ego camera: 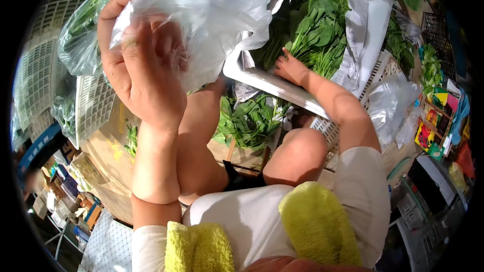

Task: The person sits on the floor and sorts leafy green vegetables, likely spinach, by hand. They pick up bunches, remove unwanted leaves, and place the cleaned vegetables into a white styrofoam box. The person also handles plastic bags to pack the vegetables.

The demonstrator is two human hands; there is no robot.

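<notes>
My left hand [140, 60] is raised close to the camera, its fingers closed on a thin, translucent white plastic bag [223, 11]. The bag hangs crumpled to the right of the fingers and covers part of them. Lower and farther off, my right hand [291, 68] reaches over the near rim of a white plastic crate [272, 87]. Its fingers are spread at the stems of leafy greens [321, 19], which look like spinach. Sheets of newspaper [353, 41] line the crate beside the greens.
Between my knees lies another heap of greens [249, 121]. Bagged greens [81, 34] and a white slatted crate [94, 102] stand to the left. On the right are a clear plastic bag [391, 102], a perforated basket [374, 71] and a printed carton [435, 121].
</notes>
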